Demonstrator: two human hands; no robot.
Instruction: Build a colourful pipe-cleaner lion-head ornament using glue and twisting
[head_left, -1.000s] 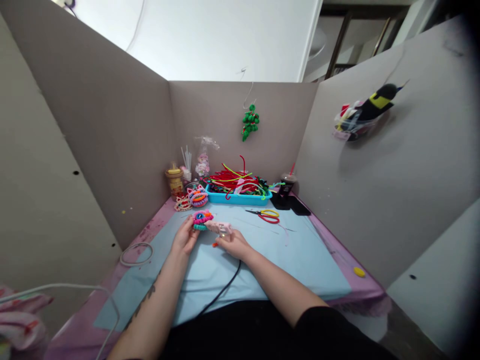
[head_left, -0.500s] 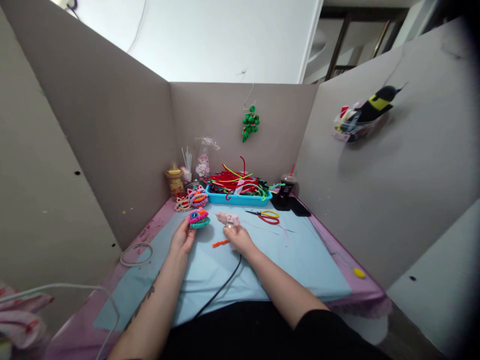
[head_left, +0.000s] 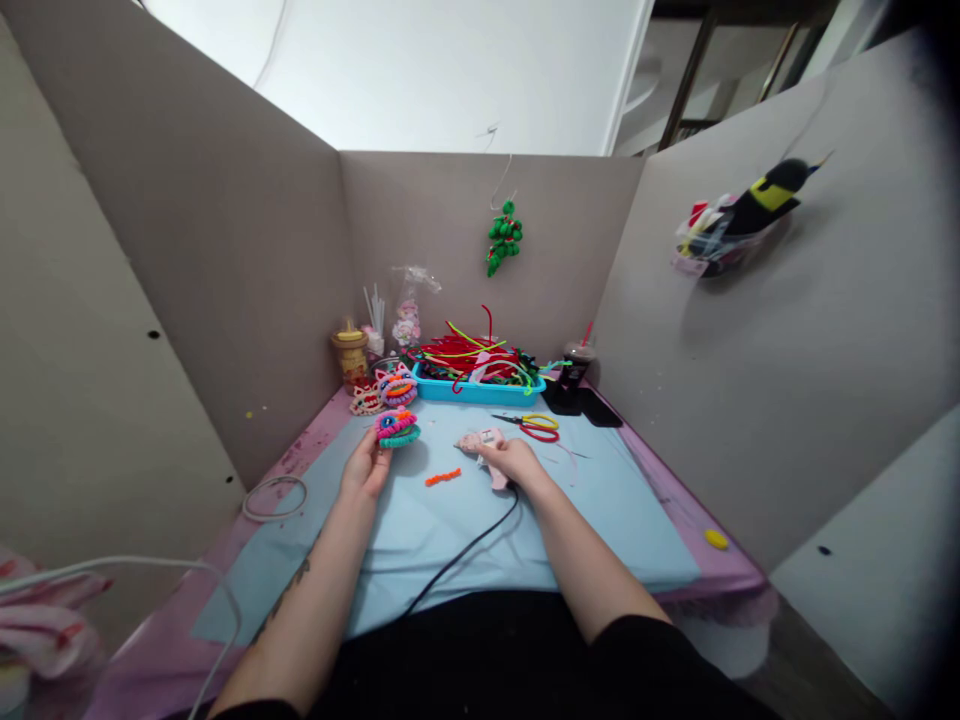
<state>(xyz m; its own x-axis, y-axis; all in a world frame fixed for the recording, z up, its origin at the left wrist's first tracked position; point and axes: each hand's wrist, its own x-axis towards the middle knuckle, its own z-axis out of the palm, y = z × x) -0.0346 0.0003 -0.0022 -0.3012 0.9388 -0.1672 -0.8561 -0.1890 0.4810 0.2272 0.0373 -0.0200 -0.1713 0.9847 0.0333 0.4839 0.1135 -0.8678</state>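
My left hand (head_left: 366, 468) is closed around the edge of a pink and teal pipe-cleaner figure (head_left: 396, 428) with a blue eye, held just above the table. A pale pink glue gun (head_left: 496, 474) lies low over the blue cloth, its nozzle pointing left. My right hand (head_left: 517, 464) grips it from the right side, fingers over its upper body. Between the hands, a short twisted orange pipe-cleaner piece (head_left: 442, 478) rests on the cloth. Two similar finished-looking figures, one pink and purple (head_left: 397, 386) and one cream and red (head_left: 367, 400), sit beyond my left hand.
A blue tray (head_left: 480, 391) of red and green pipe cleaners stands at the back. Red-and-yellow-handled scissors (head_left: 538, 428) lie right of the glue gun. Lidded cups flank the tray, with dark phones (head_left: 600, 408) at right. The gun's black cord (head_left: 461, 553) crosses the cloth toward me.
My right hand has moved right and slightly down with the glue gun, turning it and uncovering the orange piece. My left hand still holds the figure in nearly the same spot.
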